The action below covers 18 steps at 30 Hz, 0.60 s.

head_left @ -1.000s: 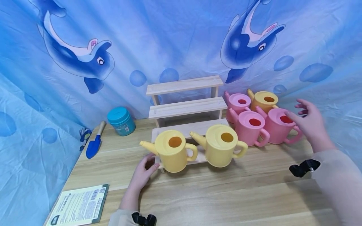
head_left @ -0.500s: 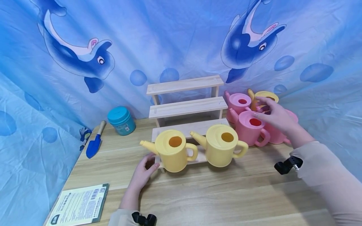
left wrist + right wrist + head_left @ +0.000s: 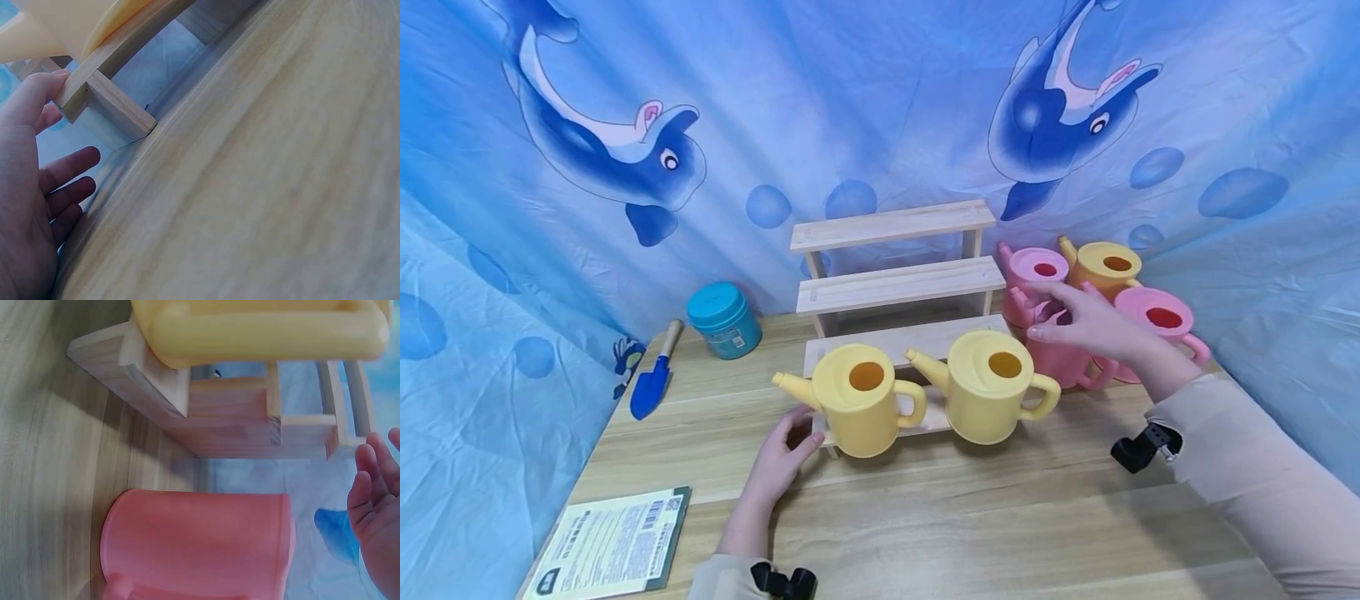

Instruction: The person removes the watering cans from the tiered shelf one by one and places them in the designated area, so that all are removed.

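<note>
Two yellow watering cans, a left one and a right one, stand on the lowest step of a tiered wooden shelf. My left hand pinches the left end of that step between thumb and index finger; the left wrist view shows its other fingers loosely bent, off the wood. Over the front pink watering can hovers my right hand, fingers loosely bent and holding nothing. In the head view it covers much of that can's top. The right wrist view shows a gap between fingers and can.
Close around the front pink can stand another pink can on the right, a pink can behind and an orange-yellow can. At left are a turquoise tub, a blue trowel and a printed booklet. A dolphin-print curtain backs the table.
My right hand has moved left, from the rightmost pink watering can to above the front pink one. The left hand has stayed at the shelf's end, and the cans have not moved.
</note>
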Tool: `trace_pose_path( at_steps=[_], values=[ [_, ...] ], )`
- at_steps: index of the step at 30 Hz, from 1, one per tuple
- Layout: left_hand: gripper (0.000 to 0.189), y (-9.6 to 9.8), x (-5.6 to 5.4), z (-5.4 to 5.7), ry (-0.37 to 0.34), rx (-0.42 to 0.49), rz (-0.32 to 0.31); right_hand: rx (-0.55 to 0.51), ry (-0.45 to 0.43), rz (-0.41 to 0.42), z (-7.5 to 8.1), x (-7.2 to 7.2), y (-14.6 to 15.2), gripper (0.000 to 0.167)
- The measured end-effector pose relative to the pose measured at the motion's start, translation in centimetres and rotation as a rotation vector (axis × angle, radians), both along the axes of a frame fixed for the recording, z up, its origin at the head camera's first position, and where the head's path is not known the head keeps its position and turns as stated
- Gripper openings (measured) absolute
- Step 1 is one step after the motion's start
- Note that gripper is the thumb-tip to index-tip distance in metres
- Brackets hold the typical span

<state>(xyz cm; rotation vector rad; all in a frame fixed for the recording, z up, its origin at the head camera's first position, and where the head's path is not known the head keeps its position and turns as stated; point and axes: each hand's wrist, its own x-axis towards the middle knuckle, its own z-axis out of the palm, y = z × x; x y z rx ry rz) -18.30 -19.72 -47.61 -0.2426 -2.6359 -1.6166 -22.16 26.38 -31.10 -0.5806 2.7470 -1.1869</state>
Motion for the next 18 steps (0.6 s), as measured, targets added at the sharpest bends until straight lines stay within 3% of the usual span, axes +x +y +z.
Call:
trace_pose_path(
  at_steps=[3,8,18],
  values=[
    [0.051,0.0,0.0,0.0,0.004,-0.017,0.001,0.031,-0.006,0.038,-0.3,0.1,-0.6,0.069],
    [0.051,0.1,0.1,0.0,0.03,-0.018,-0.005,0.075,0.08,0.118,-0.8,0.0,-1.3,0.068],
    [0.051,0.1,-0.1,0.0,0.022,-0.009,-0.001,0.046,-0.09,0.192,-0.8,0.9,-2.3,0.084]
  ],
)
